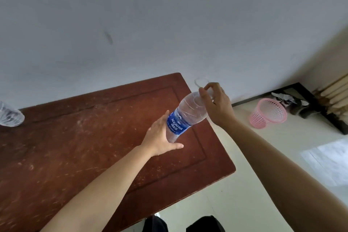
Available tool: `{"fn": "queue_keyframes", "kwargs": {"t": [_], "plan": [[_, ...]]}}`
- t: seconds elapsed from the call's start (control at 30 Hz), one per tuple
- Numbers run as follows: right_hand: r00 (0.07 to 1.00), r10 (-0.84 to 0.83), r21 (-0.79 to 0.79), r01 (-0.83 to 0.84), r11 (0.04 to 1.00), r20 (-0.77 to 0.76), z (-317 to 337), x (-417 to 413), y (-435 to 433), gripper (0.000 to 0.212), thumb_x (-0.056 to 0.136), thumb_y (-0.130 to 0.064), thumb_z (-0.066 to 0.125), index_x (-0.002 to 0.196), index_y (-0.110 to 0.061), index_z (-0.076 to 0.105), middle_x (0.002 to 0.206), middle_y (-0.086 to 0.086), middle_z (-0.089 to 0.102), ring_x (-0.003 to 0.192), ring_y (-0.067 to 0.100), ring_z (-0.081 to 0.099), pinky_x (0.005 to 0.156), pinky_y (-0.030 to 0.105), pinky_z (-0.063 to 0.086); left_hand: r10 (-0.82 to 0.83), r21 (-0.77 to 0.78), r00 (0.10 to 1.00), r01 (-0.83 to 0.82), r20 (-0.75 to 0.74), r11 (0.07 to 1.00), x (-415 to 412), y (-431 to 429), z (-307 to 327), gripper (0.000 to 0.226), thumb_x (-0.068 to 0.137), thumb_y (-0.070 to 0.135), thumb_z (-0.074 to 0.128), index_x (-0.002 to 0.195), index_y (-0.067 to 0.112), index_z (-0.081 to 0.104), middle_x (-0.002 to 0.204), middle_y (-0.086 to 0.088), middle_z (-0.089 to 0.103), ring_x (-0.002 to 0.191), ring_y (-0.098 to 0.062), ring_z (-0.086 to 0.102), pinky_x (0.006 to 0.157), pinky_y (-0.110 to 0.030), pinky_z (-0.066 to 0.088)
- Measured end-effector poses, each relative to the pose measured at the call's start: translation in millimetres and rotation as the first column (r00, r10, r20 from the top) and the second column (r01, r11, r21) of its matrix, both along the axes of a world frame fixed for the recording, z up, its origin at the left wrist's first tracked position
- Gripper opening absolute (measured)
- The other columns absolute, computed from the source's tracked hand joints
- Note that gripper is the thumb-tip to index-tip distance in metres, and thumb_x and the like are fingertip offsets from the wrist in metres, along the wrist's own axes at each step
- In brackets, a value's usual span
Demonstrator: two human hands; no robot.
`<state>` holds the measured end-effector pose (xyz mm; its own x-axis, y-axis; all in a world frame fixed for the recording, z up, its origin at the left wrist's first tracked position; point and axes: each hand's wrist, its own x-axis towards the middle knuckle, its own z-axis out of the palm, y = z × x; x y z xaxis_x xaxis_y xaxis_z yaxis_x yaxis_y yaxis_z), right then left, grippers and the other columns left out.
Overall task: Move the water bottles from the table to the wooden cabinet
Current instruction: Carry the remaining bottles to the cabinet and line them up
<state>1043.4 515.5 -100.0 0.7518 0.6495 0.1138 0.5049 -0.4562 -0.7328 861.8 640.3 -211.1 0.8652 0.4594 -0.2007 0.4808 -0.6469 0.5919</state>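
A clear water bottle (185, 117) with a blue label hangs tilted above the right part of the reddish-brown wooden top (79, 149). My left hand (160, 137) grips its lower half from the left. My right hand (218, 103) pinches its neck and cap end from the upper right. A second clear bottle (10, 116) lies at the far left edge of the wooden top, cut off by the frame.
A clear round object (201, 82) shows just behind my right hand; what it is cannot be told. A pink plastic basket (268, 116) stands on the pale floor at the right, beside a dark stand. A white wall runs behind the wooden top.
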Motion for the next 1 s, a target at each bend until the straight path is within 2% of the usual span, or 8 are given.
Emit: {"fn": "queue_keyframes", "kwargs": {"t": [0.2, 0.33, 0.47, 0.63, 0.73, 0.83, 0.9, 1.0], "plan": [[0.899, -0.28, -0.119, 0.255, 0.96, -0.337, -73.9, 52.9, -74.1, 0.022, 0.105, -0.046, 0.041, 0.103, -0.025, 0.047, 0.112, 0.012, 0.061, 0.101, 0.031, 0.061, 0.085, 0.042, 0.049, -0.081, 0.31, 0.982, 0.133, -0.173, 0.941, 64.7, -20.6, -7.9, 0.111, 0.073, 0.084, 0.058, 0.157, 0.032, 0.009, 0.151, 0.001, 0.044, 0.139, -0.024, 0.041, 0.115, -0.058, 0.03], [0.829, -0.324, -0.317, 0.188, 0.929, -0.456, -120.0, 67.3, -98.7, 0.035, 0.105, -0.048, 0.039, 0.114, -0.014, 0.044, 0.12, 0.014, 0.06, 0.106, 0.031, 0.058, 0.087, 0.04, 0.043, -0.106, 0.404, 0.937, 0.243, -0.332, 0.882, 77.6, -34.9, -15.3, 0.102, 0.075, 0.083, 0.055, 0.156, 0.034, 0.016, 0.147, 0.001, 0.047, 0.135, -0.026, 0.043, 0.114, -0.06, 0.027], [0.899, -0.19, -0.41, 0.013, 0.912, -0.394, -139.3, 81.5, -100.7, 0.04, 0.109, -0.027, 0.035, 0.133, 0.003, 0.046, 0.136, 0.024, 0.05, 0.124, 0.04, 0.049, 0.101, 0.044, 0.038, -0.047, 0.472, 0.925, 0.236, -0.377, 0.849, 82.3, -48.9, -20.5, 0.097, 0.076, 0.08, 0.056, 0.154, 0.031, 0.023, 0.145, 0.0, 0.048, 0.134, -0.026, 0.044, 0.114, -0.061, 0.026], [0.994, -0.096, -0.333, 0.074, 0.94, -0.048, -138.4, 79.2, -86.2, 0.065, 0.095, -0.013, 0.055, 0.144, -0.023, 0.014, 0.166, 0.015, 0.005, 0.149, 0.033, 0.019, 0.123, 0.047, 0.018, -0.042, 0.45, 0.904, 0.251, -0.425, 0.857, 86.0, -42.4, -18.6, 0.103, 0.074, 0.079, 0.059, 0.156, 0.032, 0.019, 0.152, -0.002, 0.041, 0.14, -0.026, 0.038, 0.116, -0.057, 0.026], [0.981, 0.18, -0.35, -0.145, 0.925, 0.069, -134.1, 82.9, -83.8, 0.057, 0.099, -0.034, 0.051, 0.145, -0.03, 0.016, 0.168, 0.012, -0.004, 0.155, 0.033, 0.006, 0.126, 0.051, 0.005, -0.023, 0.442, 0.886, 0.252, -0.462, 0.861, 84.2, -33.7, -16.1, 0.107, 0.07, 0.076, 0.068, 0.155, 0.034, 0.019, 0.155, -0.002, 0.039, 0.143, -0.027, 0.036, 0.117, -0.062, 0.022], [0.855, 0.517, -0.553, -0.449, 0.702, -0.038, -132.6, 78.1, -81.4, 0.076, 0.092, -0.074, 0.044, 0.154, -0.04, 0.016, 0.169, 0.004, 0.0, 0.155, 0.033, 0.003, 0.123, 0.058, 0.01, 0.003, 0.436, 0.867, 0.248, -0.499, 0.865, 83.6, -34.4, -16.0, 0.115, 0.063, 0.073, 0.076, 0.155, 0.033, 0.02, 0.153, -0.001, 0.04, 0.141, -0.027, 0.038, 0.114, -0.066, 0.024], [0.823, 0.565, -0.658, -0.458, 0.598, -0.06, -133.4, 77.1, -76.5, 0.088, 0.085, -0.082, 0.048, 0.155, -0.044, 0.011, 0.169, 0.003, 0.006, 0.153, 0.034, 0.01, 0.121, 0.06, 0.02, 0.017, 0.443, 0.865, 0.24, -0.502, 0.864, 87.0, -37.4, -17.5, 0.114, 0.063, 0.067, 0.08, 0.154, 0.032, 0.021, 0.149, -0.001, 0.043, 0.136, -0.028, 0.042, 0.112, -0.063, 0.03], [0.839, 0.544, -0.681, -0.417, 0.602, -0.033, -131.0, 81.0, -68.1, 0.093, 0.082, -0.072, 0.065, 0.154, -0.044, 0.013, 0.166, 0.002, 0.015, 0.149, 0.032, 0.022, 0.116, 0.057, 0.031, 0.022, 0.447, 0.88, 0.221, -0.475, 0.867, 90.3, -34.7, -18.2, 0.101, 0.07, 0.057, 0.079, 0.151, 0.031, 0.026, 0.143, -0.001, 0.047, 0.13, -0.027, 0.046, 0.107, -0.055, 0.038]]}}
